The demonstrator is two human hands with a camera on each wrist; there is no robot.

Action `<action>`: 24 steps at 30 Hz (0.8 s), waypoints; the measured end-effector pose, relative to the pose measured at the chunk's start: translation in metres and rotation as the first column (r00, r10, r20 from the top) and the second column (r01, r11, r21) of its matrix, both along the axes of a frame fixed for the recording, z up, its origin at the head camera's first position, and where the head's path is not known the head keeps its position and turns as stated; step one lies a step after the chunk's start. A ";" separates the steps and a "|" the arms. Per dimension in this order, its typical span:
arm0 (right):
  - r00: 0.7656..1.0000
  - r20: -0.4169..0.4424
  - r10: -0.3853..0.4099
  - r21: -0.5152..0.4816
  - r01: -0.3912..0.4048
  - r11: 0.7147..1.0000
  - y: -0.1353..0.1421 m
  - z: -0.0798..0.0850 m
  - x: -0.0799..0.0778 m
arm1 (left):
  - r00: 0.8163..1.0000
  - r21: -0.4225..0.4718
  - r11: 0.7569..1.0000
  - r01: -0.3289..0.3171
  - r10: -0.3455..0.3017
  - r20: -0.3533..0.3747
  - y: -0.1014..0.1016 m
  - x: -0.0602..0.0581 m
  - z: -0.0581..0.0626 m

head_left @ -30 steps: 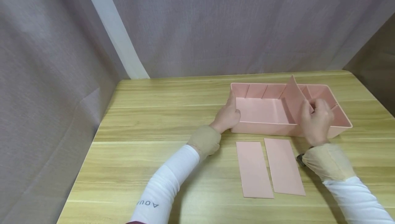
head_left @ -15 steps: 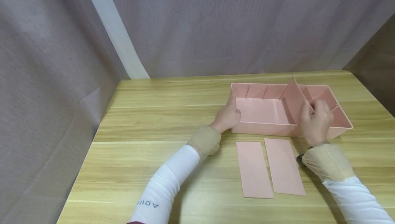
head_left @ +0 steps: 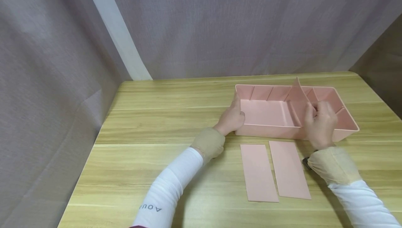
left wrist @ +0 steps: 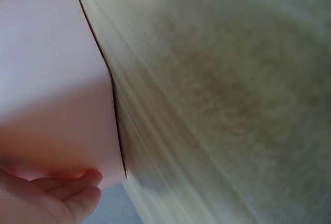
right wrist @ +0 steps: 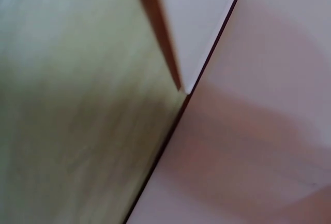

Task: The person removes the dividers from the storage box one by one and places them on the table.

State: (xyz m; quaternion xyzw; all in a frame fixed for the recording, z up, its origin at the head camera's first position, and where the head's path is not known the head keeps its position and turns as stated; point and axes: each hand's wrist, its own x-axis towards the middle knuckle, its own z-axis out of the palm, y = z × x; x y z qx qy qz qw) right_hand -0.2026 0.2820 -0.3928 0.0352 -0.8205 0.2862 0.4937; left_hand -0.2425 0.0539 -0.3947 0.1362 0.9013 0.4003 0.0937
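A long pink box (head_left: 267,130) with slots along its inner back wall stands at the right of the table. My left hand (head_left: 230,118) grips its left end wall, thumb over the rim; in the left wrist view the hand's fingertips (left wrist: 90,185) lie against the outer wall. My right hand (head_left: 321,123) pinches a pink divider panel (head_left: 298,98), which stands crosswise in the box, its back upper corner above the rim. Two flat pink panels, a left one (head_left: 259,174) and a right one (head_left: 289,170), lie in front of the box.
Small compartments with a fixed partition (head_left: 312,95) fill the box's right end. The wooden table (head_left: 150,116) ends at a grey curtain (head_left: 204,29) behind and at the left.
My right hand has shifted very slightly left, and the divider panel's lower part has moved a little with it. The left hand and the two loose panels have stayed put.
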 end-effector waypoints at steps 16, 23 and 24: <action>0.993 0.115 0.011 0.004 -0.012 1.000 0.001 0.006 0.005 | 1.000 -0.002 1.000 0.019 -0.019 -0.014 -0.001 0.000 -0.001; 0.988 0.156 0.006 -0.001 -0.006 1.000 0.001 0.009 0.008 | 1.000 0.011 1.000 0.016 -0.016 -0.011 -0.001 0.000 -0.002; 0.987 0.162 0.005 -0.002 -0.005 1.000 0.001 0.009 0.008 | 1.000 0.011 1.000 0.016 -0.016 -0.012 -0.001 0.000 -0.002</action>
